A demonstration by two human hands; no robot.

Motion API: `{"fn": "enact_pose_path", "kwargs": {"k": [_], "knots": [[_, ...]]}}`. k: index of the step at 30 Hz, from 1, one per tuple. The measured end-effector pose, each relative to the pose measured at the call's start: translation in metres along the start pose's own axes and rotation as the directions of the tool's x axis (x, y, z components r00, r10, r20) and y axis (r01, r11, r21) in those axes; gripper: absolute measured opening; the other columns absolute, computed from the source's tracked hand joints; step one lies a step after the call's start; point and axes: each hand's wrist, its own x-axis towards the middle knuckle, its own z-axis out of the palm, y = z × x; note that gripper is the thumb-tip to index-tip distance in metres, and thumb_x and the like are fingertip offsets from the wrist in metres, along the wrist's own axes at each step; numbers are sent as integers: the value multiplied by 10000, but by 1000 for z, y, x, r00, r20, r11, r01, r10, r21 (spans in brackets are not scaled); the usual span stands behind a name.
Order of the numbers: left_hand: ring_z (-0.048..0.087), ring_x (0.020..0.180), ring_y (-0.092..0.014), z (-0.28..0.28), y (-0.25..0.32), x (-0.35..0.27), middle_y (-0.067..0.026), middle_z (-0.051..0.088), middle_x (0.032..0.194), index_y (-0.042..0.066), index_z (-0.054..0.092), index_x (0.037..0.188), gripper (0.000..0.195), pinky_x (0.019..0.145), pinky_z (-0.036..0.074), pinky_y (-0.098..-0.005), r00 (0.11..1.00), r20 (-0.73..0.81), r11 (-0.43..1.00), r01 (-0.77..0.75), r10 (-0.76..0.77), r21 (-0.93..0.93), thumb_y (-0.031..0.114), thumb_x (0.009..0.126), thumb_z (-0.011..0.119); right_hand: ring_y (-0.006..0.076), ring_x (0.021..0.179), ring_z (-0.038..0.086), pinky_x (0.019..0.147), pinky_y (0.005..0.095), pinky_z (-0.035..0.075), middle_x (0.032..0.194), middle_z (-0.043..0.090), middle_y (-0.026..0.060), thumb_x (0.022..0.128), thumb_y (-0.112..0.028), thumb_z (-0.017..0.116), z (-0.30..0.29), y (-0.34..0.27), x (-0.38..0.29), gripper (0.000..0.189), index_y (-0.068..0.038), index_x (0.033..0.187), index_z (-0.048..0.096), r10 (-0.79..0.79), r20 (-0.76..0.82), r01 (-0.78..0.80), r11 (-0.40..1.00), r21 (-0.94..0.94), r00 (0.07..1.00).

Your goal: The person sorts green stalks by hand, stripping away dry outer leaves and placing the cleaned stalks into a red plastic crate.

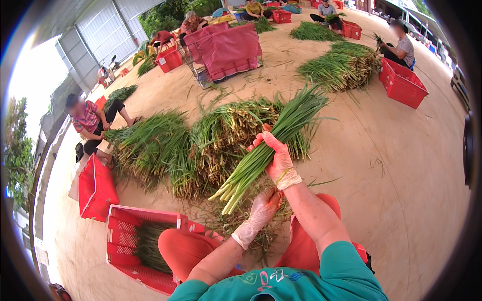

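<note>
My right hand (278,156), in a thin translucent glove with reddish fingers, is closed around a bundle of long green leafy stalks (260,158), possibly garlic chives. The bundle lies diagonally, its pale cut-looking ends at lower left and its leaf tips at upper right. Below it is my left hand (263,207), gloved too, with curled fingers; whether it pinches anything cannot be told. Behind the bundle a large heap of similar stalks (226,139) with brown root ends rests on the floor. Loose leaves and brown scraps (260,233) lie beneath my hands.
A red plastic crate (122,240) holding greens stands beside my knee at lower left; another red crate (96,192) is beyond it. A person (88,120) sits at the heap's left end. Farther off are a cart with red cloth (226,52), more piles, crates and several seated people.
</note>
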Motion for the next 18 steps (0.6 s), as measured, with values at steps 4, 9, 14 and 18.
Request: {"fn": "enact_pose_path", "kwargs": {"k": [4,9,14,18], "knots": [[639,725,-180,-14,0,-30,-99,675,882,18,662,1129,205,684,525,-328,998,58,926,-55,35,374,175,1017,591,221,877,673,860,463,574,976,670,71,924,-110,747,-4,-13,0,527,-85,1373,473,-17,21,18,999,-37,1000],[673,997,-442,-74,-18,-69,-261,705,1032,20,691,1066,247,842,532,-499,931,120,527,85,-343,846,231,942,655,198,873,644,870,441,561,984,658,56,953,-144,724,5,-27,-2,453,-100,1349,509,-62,41,65,994,-88,997],[705,785,-340,-89,65,-90,-186,714,839,65,728,1071,213,704,538,-437,979,-138,636,204,-152,744,212,928,670,222,869,686,832,446,585,977,669,82,930,-102,737,-6,-35,5,515,-79,1361,455,-130,51,135,984,-115,990],[537,526,-89,-77,112,-80,-21,595,620,55,759,1011,151,526,489,-319,928,-296,730,41,225,682,110,951,632,229,855,684,824,447,586,974,662,95,930,-103,731,3,-37,-4,556,-48,1390,424,-130,50,137,977,-166,990]]}}
